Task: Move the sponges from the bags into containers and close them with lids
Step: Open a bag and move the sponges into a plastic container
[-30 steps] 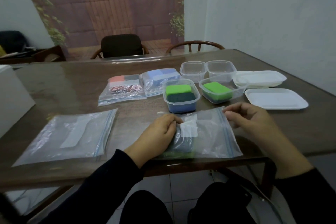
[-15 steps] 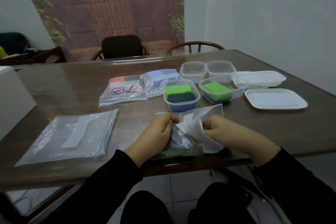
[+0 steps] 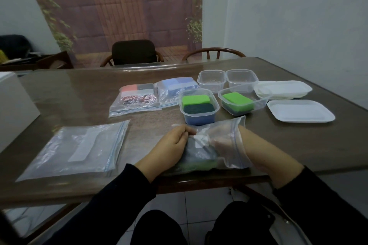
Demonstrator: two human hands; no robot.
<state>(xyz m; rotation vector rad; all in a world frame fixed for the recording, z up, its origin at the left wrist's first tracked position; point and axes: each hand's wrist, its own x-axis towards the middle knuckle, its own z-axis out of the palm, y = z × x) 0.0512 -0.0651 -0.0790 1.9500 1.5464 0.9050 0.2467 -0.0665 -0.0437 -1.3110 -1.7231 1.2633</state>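
Note:
A clear zip bag (image 3: 237, 157) lies at the table's near edge with a green and dark sponge (image 3: 201, 165) inside. My left hand (image 3: 171, 145) pinches the bag's top edge. My right hand (image 3: 223, 141) is inside the bag up to the wrist, blurred by the plastic, next to the sponge. Behind the bag, one open container (image 3: 199, 114) holds green, dark and blue sponges, and another open container (image 3: 262, 98) holds a green sponge. Two empty containers (image 3: 212, 80) (image 3: 242, 79) stand further back. A white lid (image 3: 300, 110) and stacked lids (image 3: 282, 89) lie on the right.
A bag of red and grey sponges (image 3: 137, 97) and a bag of blue sponges (image 3: 175, 87) lie mid-table. An empty zip bag (image 3: 79, 147) lies flat at left, and a white box (image 3: 14, 101) stands at the far left. Chairs stand behind the table.
My right hand left the bag's right edge, pulled the opening wide and slid inside the bag. My left hand kept its pinch on the bag's top edge.

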